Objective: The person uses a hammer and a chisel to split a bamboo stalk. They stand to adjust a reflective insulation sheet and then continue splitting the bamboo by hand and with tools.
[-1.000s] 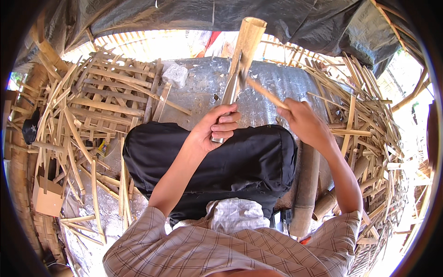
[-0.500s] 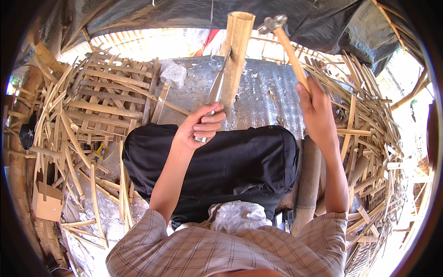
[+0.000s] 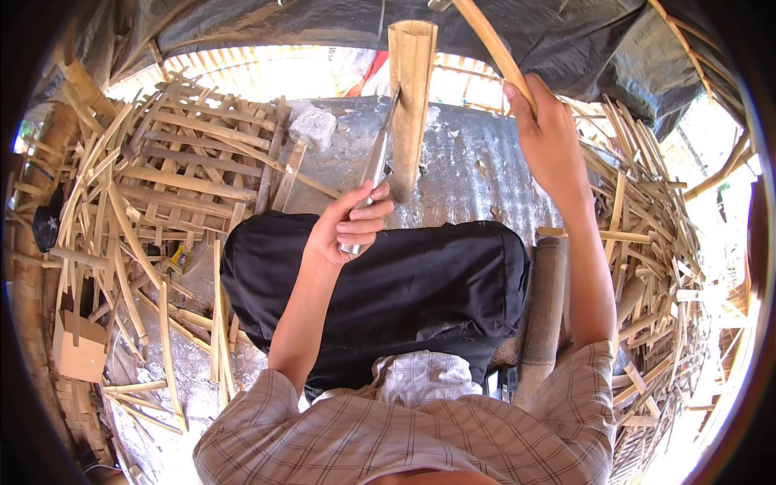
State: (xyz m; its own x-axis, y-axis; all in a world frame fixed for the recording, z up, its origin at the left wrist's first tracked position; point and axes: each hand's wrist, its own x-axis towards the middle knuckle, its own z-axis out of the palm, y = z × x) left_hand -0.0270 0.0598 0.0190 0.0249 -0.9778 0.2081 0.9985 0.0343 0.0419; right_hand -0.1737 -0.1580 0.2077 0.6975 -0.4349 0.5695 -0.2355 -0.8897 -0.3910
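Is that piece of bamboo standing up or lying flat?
Standing up: the bamboo rises from the grey surface, with its cut rim uppermost.

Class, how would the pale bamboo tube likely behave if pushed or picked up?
The bamboo tube is probably light for its size, since its open end looks hollow. It would likely tip if pushed, being tall and narrow, and could then roll, given its rounded sides.
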